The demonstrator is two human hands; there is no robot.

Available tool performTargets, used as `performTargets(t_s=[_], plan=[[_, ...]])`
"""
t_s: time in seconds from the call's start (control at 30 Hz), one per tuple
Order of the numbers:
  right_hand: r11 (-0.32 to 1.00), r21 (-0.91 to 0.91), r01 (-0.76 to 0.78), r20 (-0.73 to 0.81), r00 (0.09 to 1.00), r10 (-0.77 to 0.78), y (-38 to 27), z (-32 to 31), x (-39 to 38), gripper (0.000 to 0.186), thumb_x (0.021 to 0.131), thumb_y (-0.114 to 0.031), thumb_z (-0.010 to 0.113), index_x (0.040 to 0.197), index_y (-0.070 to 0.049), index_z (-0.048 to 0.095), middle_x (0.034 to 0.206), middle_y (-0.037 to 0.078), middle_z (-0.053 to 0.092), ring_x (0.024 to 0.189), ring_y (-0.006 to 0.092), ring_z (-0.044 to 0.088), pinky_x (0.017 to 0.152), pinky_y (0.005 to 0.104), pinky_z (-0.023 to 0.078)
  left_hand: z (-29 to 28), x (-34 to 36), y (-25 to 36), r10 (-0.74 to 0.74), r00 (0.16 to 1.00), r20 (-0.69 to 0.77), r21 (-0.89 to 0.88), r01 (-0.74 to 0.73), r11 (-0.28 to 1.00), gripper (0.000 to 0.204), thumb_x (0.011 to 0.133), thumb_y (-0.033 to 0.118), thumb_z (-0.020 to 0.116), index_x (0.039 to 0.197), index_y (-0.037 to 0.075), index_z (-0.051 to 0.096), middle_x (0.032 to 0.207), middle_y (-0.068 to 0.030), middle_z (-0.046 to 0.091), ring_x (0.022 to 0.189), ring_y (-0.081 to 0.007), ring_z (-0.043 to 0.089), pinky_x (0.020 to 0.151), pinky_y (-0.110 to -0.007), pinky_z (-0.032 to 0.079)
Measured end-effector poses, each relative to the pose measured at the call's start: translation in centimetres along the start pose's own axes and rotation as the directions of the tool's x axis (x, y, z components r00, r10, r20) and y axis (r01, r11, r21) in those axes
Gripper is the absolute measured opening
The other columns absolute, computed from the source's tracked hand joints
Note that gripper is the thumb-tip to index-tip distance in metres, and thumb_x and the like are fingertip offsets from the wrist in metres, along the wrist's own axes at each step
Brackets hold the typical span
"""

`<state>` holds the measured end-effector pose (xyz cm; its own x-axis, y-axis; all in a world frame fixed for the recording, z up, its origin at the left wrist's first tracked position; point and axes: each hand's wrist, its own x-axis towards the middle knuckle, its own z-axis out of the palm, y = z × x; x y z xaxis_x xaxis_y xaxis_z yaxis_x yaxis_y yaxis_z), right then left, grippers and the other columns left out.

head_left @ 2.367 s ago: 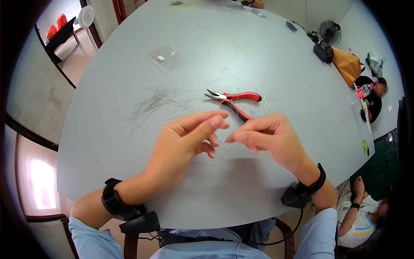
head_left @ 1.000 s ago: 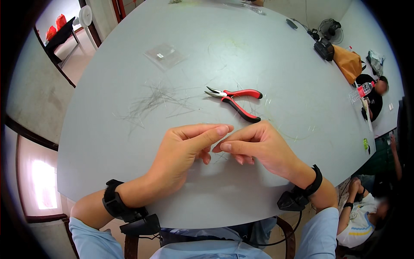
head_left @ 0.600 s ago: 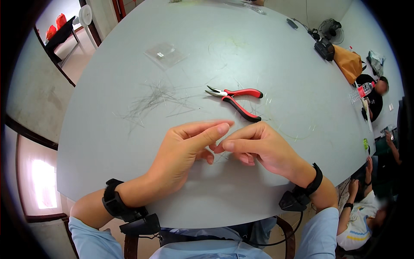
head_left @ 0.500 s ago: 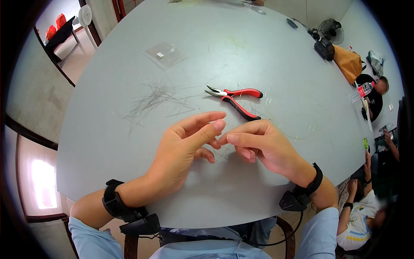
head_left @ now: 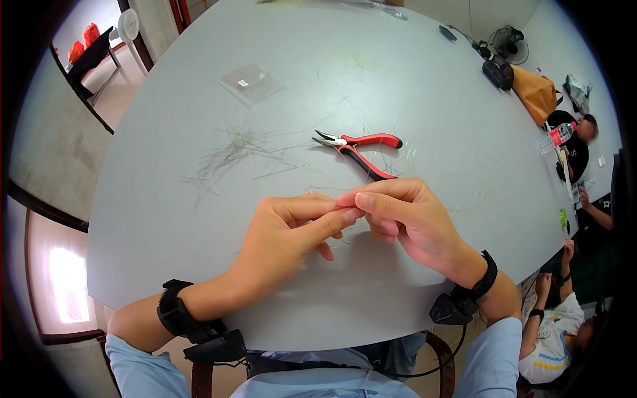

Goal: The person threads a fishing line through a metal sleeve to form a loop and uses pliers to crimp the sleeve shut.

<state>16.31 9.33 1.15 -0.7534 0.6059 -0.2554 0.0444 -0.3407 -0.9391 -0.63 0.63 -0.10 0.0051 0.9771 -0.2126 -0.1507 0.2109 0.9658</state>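
Observation:
My left hand [head_left: 279, 249] and my right hand [head_left: 418, 225] meet near the middle of the table [head_left: 166, 245], thumbs and forefingers pinched and touching; whatever is between the fingertips is too small to make out. Just beyond them lie curved-nose pliers [head_left: 373, 140] with red and black handles and spread jaws. Left of the pliers, many thin, stiff wires [head_left: 242, 149] are scattered, with a few more under my hands. A clear flat plastic packet [head_left: 255, 89] lies farther back.
Along the right lie a black device [head_left: 496, 71], a tan bag [head_left: 531, 96], a plastic bottle [head_left: 556, 138] and a green object [head_left: 563, 219]. A fan [head_left: 511, 46] stands behind. Co-workers [head_left: 570, 162] sit to the right, one [head_left: 551, 345] near my right arm.
My right fingertips have moved up and over my left thumb tip, and the fingers of my left hand have drawn together. Co-workers' hands at the right edge have shifted.

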Motion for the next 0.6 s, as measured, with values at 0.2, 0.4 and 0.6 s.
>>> performTargets(t_s=[0.2, 0.4, 0.6], plan=[[0.999, 0.033, -0.015, 0.003, 1.0, 0.015, -0.01, -0.1, 0.01, 0.02, 0.086, -0.02, 0.06, 0.096, -0.004, 0.068, 0.073, -0.002, 0.059, 0.055, 0.0024, 0.037, 0.048, 0.019, 0.028, 0.0, -0.06, 0.09, 0.002, 1.0, 0.016, 0.037, -0.003, 0.999, 0.018, 0.087, 0.016, 0.058, 0.095, 0.004, 0.069, 0.081, -0.0037, 0.059, 0.073, -0.0084, 0.054, 0.057, -0.023, 0.048], [0.997, 0.067, -0.038, 0.007, 0.999, 0.037, -0.04, -0.06, -0.03, 0.021, 0.086, -0.02, 0.06, 0.097, -0.004, 0.068, 0.068, -0.004, 0.056, 0.054, 0.0019, 0.035, 0.047, 0.0191, 0.027, -0.05, -0.04, -0.02, -0.004, 1.0, 0.02, 0.026, 0.003, 1.0, 0.019, 0.086, 0.016, 0.058, 0.094, 0.003, 0.069, 0.085, -0.0043, 0.061, 0.074, -0.0087, 0.054, 0.058, -0.023, 0.048], [0.997, 0.068, -0.041, -0.004, 0.999, 0.041, -0.08, -0.03, -0.05, 0.021, 0.086, -0.021, 0.06, 0.096, -0.004, 0.068, 0.068, -0.004, 0.055, 0.054, 0.0023, 0.035, 0.048, 0.0191, 0.027, -0.12, -0.05, 0.02, -0.031, 0.999, 0.034, -0.015, 0.032, 0.999, 0.02, 0.086, 0.016, 0.059, 0.095, 0.001, 0.068, 0.088, -0.0049, 0.061, 0.077, -0.0101, 0.054, 0.059, -0.025, 0.048]])
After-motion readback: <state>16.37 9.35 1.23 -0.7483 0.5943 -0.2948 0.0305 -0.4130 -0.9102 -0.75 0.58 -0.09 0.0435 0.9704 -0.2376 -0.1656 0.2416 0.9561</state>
